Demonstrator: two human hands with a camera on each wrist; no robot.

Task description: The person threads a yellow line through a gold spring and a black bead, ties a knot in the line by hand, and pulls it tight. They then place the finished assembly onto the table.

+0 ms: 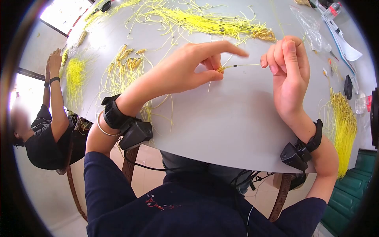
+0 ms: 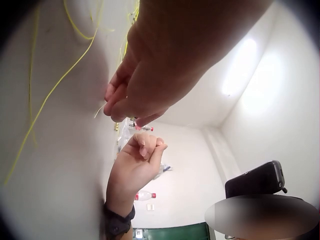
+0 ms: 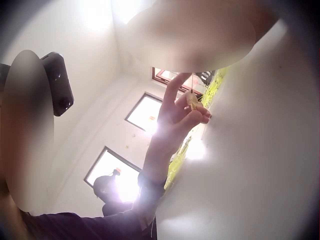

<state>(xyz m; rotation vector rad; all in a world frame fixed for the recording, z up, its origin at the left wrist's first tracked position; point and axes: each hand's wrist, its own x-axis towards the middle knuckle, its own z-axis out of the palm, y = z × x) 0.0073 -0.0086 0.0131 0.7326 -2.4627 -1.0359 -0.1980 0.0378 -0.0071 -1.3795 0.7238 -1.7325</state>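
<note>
My left hand [image 1: 185,69] pinches a small golden coil [image 1: 220,70], shaped like a spring, between the thumb and curled fingers while the index finger stretches out above it. From the coil a thin yellow line [image 1: 248,64] with a dark bead [image 1: 235,66] runs across to my right hand [image 1: 290,75]. That hand is raised, its thumb pressed to the index finger on the line and its other fingers curled in. The right wrist view shows the coil [image 3: 194,106] at the left fingertips, and the left wrist view shows the curled right hand [image 2: 135,167] beyond.
A large bundle of yellow lines [image 1: 197,21] lies across the far table [image 1: 237,118]. More lines with golden coils [image 1: 130,61] lie at left, and another bundle [image 1: 343,126] hangs over the right edge. A plastic bag, papers and bottles lie at right. Another person [image 1: 47,134] sits at left.
</note>
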